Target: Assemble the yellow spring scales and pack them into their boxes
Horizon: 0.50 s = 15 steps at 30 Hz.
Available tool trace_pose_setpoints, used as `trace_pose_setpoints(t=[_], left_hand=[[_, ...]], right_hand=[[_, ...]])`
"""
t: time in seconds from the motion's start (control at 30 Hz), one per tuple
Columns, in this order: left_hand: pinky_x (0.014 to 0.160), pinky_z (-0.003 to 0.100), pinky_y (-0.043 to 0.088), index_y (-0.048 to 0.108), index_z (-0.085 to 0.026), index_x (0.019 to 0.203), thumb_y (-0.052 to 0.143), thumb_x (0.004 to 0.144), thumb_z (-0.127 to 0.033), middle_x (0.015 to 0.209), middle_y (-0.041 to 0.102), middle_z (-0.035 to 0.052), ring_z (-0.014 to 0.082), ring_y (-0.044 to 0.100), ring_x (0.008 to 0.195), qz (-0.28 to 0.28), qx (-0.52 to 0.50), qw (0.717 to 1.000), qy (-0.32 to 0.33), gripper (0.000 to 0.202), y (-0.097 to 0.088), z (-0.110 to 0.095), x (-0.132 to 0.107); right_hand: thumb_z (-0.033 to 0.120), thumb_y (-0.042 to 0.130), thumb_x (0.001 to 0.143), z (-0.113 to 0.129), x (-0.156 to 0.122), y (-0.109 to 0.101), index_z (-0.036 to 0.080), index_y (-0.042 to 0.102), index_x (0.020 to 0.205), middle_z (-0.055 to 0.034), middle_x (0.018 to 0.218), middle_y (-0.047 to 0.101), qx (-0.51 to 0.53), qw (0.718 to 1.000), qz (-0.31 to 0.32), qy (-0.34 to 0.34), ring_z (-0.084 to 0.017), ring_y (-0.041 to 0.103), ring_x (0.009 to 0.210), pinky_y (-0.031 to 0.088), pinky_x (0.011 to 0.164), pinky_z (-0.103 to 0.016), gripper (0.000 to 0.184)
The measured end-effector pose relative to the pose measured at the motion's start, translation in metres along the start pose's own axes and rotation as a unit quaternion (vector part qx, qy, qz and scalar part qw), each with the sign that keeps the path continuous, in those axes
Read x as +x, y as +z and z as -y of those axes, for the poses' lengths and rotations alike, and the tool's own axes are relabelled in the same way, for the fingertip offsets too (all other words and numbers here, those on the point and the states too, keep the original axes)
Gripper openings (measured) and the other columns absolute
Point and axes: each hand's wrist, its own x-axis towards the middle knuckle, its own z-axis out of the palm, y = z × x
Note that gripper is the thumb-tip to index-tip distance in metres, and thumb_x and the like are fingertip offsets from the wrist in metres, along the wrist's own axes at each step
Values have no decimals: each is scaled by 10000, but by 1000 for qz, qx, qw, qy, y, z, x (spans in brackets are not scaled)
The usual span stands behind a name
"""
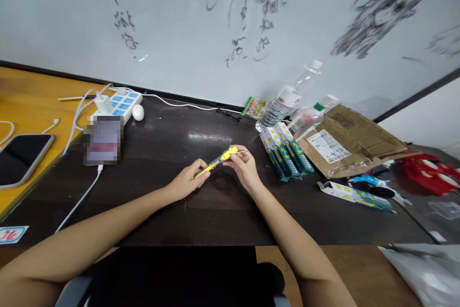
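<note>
A slim yellow tool (pixel 216 161) with a dark, partly clear middle section is held slantwise above the dark table, between both hands. My left hand (pixel 187 178) is closed around its lower end, thumb along the yellow shaft. At the upper end, the fingers of my right hand (pixel 244 167) are closed on the yellow head. A thin pale strip or wire (pixel 241 152) sticks out by the right thumb; whether it belongs to the tool, I cannot tell. The exact kind of tool is too small to make out.
Two upright-printed green and white boxes (pixel 285 151) lie right of my hands, beside a water bottle (pixel 282 101) and a cardboard parcel (pixel 345 139). Farther right are an opened box (pixel 355 195) and scissors (pixel 377 185). A charging phone (pixel 104 140) and power strip (pixel 125 105) lie left.
</note>
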Motion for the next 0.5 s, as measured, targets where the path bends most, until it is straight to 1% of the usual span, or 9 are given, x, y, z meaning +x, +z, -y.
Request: trace_pose_setpoints(t=[0.1, 0.2, 0.3, 0.4, 0.5], left_hand=[[531, 197, 325, 425, -202, 950, 438, 884, -445, 608, 424, -76, 78, 408, 537, -5, 50, 999, 22, 253, -1, 0, 0], [570, 217, 314, 423, -204, 965, 422, 891, -439, 616, 394, -78, 91, 395, 562, -4, 88, 996, 32, 246, 0, 3, 0], [590, 227, 314, 430, -205, 991, 415, 894, -431, 618, 398, -77, 99, 405, 572, -4, 108, 993, 36, 247, 1, 5, -1], [586, 225, 312, 452, -200, 1008, 424, 890, -427, 614, 401, -77, 97, 403, 565, -14, 111, 993, 34, 257, 1, 4, -1], [607, 231, 330, 493, -193, 1021, 420, 894, -414, 649, 455, -61, 102, 434, 593, -38, 118, 991, 40, 265, 0, -2, 0]], right_hand=[[251, 772, 667, -2, 1, -2, 217, 638, 946, 13, 803, 683, -9, 1000, 0, 3, -123, 654, 692, 603, 639, -260, 312], [258, 767, 675, -2, -1, -1, 218, 643, 964, 9, 834, 690, 4, 1000, 2, 13, -121, 657, 706, 596, 677, -270, 317], [257, 763, 681, -2, -2, 0, 221, 638, 940, 9, 841, 695, 13, 1000, 16, 13, -118, 658, 730, 581, 713, -266, 289], [258, 754, 687, 0, -2, 1, 224, 622, 913, 7, 837, 694, -12, 1000, 19, -2, -121, 655, 740, 573, 707, -262, 264], [261, 742, 691, 4, -1, -1, 239, 604, 968, -1, 891, 682, -49, 999, 8, -21, -133, 649, 777, 575, 703, -277, 310]])
